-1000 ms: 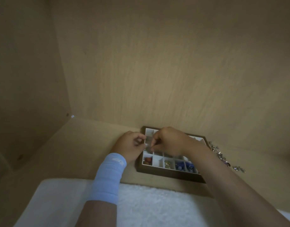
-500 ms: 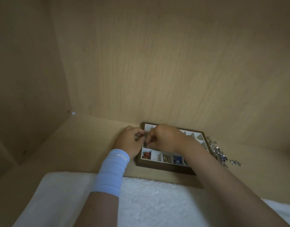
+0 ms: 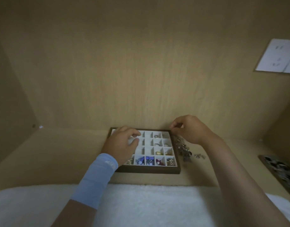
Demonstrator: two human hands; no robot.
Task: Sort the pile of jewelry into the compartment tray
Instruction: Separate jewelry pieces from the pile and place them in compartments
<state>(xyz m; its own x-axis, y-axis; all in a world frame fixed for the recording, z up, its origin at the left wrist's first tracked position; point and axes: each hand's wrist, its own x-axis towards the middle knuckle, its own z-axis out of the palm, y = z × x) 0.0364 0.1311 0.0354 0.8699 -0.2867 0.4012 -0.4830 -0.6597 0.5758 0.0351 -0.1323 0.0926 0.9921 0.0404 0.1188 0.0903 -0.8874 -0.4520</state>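
Note:
A dark-framed compartment tray with white cells lies on the wooden surface against the back wall. Its near row and right columns hold blue, red, gold and silver pieces. A pile of silvery jewelry lies just right of the tray. My left hand, with a blue wristband on its wrist, hovers over the tray's left cells with fingers loosely curled and nothing visible in them. My right hand is above the pile by the tray's far right corner, fingertips curled down; whether they pinch a piece is unclear.
A few loose pieces lie right of the pile. Another dark tray of blurred items sits at the right edge. A white towel covers the near edge. A paper sheet hangs on the right wall. Wooden walls close in left and back.
Both hands were together over the tray's far left cells. My right hand has moved right to the pile, while my left stays over the tray. The view has shifted, so the tray's right side shows.

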